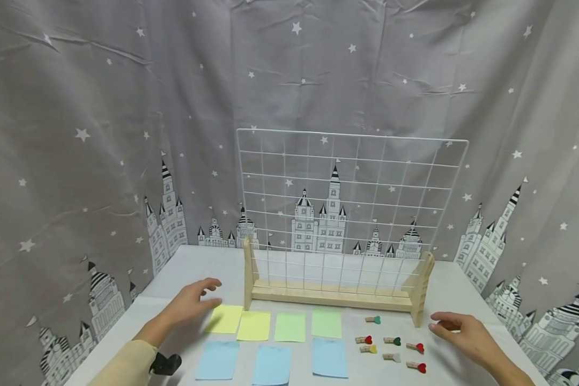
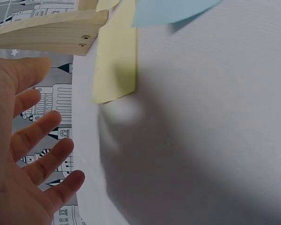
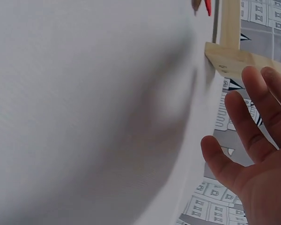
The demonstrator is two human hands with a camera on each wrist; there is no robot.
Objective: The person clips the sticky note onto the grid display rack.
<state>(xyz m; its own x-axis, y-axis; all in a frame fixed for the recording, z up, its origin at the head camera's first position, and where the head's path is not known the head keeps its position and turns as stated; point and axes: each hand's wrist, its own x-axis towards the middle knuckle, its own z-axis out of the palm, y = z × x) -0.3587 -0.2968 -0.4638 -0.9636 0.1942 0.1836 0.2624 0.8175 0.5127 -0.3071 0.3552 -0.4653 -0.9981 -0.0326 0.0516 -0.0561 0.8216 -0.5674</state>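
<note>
So, both hands look relaxed and empty right now. The left hand (image 1: 187, 303) hangs over the table's left side, fingers spread and slightly bent, thumb near the closest of two square yellow paper notes (image 1: 224, 319). A loose cream sleeve (image 1: 127, 364) covers that forearm. Over on the other side, the right hand (image 1: 463, 329) has its fingers loosely curved around nothing, just off the right foot of the rack.

That rack is a white wire grid panel (image 1: 352, 182) standing up in a pale wooden stand (image 1: 330, 298), toward the back of the white-covered table (image 1: 212, 262). All the paper stuff lies flat-ish in front of it: the two yellow ones, then two light green square paper notes (image 1: 290, 327) carrying the row on to the right, and three light blue square paper notes (image 1: 272, 365) in a second row closer to the person.

Right of the notes there's a loose bunch of seven little wooden clips with coloured hearts (image 1: 392, 341): three red, plus one each of teal, dark green, yellow and white. Teal sits farthest back, nearest the stand. Behind everything hangs a grey curtain printed with white stars and castles (image 1: 318, 80).
</note>
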